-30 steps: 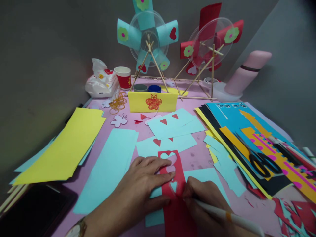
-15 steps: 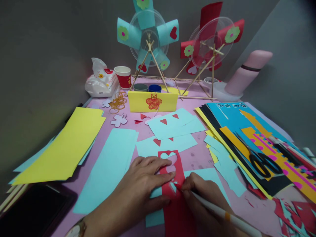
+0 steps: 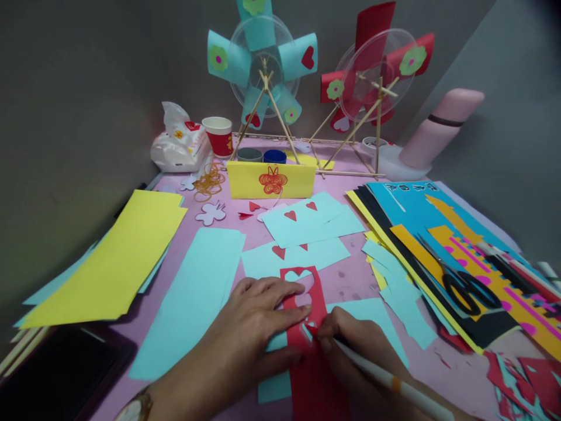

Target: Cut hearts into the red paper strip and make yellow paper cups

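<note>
My left hand [image 3: 258, 321] lies flat with its fingers spread, pressing on a red paper strip [image 3: 318, 380]. Heart-shaped holes are cut through the strip's upper part. My right hand [image 3: 350, 336] is closed around a white marker [image 3: 372, 368] with an orange band. Its red tip touches a cut-out in the strip, just right of my left fingertips, where light blue shows through. A light blue paper [image 3: 276, 389] lies partly under the strip. Above it are light blue sheets [image 3: 315, 222] bearing red hearts.
Yellow sheets [image 3: 109, 257] and light blue sheets [image 3: 193, 292] lie left, near a dark flat object [image 3: 61, 374]. Scissors [image 3: 460, 286] rest on coloured paper at right, beside red scraps [image 3: 530, 386]. Behind stand a blue pinwheel [image 3: 258, 23], a red pinwheel [image 3: 374, 35] and a pink bottle [image 3: 438, 131].
My right hand and the marker have shifted slightly left, with the tip still at the same cut-out. My left hand has not visibly moved.
</note>
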A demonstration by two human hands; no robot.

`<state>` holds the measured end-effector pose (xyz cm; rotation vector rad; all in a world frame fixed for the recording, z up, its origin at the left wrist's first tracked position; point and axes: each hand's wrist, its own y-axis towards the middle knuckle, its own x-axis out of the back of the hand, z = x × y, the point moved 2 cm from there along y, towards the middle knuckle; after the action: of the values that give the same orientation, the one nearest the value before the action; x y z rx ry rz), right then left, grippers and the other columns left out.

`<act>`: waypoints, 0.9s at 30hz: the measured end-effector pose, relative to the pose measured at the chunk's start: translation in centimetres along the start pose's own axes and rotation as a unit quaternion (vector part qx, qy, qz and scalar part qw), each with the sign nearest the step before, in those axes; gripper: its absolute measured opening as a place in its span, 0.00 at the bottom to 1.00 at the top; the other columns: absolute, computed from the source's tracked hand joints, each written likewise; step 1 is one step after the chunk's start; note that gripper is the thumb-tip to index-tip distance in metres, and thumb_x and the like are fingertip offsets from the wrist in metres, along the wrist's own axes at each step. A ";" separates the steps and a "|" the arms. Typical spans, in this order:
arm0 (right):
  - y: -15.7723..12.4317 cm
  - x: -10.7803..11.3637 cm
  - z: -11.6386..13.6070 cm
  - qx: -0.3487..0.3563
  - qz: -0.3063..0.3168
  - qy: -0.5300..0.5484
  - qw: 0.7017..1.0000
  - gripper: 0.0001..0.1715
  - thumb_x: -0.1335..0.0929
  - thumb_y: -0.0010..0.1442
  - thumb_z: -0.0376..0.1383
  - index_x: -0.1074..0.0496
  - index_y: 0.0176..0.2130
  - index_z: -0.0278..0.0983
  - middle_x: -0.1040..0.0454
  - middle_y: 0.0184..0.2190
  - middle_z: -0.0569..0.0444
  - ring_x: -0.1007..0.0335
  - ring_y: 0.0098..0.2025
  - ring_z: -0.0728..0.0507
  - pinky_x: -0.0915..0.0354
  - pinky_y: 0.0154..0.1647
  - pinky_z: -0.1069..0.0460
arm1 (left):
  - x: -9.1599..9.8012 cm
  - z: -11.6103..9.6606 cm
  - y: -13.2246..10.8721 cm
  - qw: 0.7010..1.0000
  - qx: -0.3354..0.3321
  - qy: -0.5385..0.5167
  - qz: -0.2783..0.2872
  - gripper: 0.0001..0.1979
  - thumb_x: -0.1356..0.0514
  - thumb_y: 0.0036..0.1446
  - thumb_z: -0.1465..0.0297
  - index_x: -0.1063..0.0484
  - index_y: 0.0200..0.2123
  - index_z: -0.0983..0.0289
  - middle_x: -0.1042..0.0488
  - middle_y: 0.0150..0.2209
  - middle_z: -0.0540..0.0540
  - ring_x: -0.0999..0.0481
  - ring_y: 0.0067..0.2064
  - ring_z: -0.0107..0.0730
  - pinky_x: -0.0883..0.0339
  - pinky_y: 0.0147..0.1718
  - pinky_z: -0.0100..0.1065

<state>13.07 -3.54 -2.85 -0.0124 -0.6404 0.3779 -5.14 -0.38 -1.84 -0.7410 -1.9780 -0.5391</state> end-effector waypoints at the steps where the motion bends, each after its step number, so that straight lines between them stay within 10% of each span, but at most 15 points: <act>1: 0.0 0.0 0.0 0.000 0.005 0.002 1.000 0.08 0.40 0.59 0.36 0.42 0.27 0.41 0.46 0.16 0.64 0.50 0.16 0.51 0.52 0.18 0.55 | 0.0 0.0 0.0 1.000 0.001 0.001 0.001 0.23 0.33 0.51 0.68 0.31 0.51 0.51 0.31 0.57 0.52 0.33 0.54 0.45 0.45 0.47 0.44; 27: 0.3 0.0 0.6 0.009 0.017 0.002 1.000 0.09 0.43 0.58 0.36 0.46 0.26 0.41 0.46 0.16 0.63 0.53 0.18 0.51 0.54 0.19 0.55 | 0.0 -0.1 0.1 1.000 0.003 -0.001 0.011 0.22 0.34 0.53 0.67 0.31 0.51 0.51 0.33 0.59 0.51 0.34 0.55 0.44 0.46 0.48 0.44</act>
<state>12.61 -3.35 -2.41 -0.0075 -0.6328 0.4170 -5.08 -0.36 -1.79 -0.7584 -1.9709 -0.5198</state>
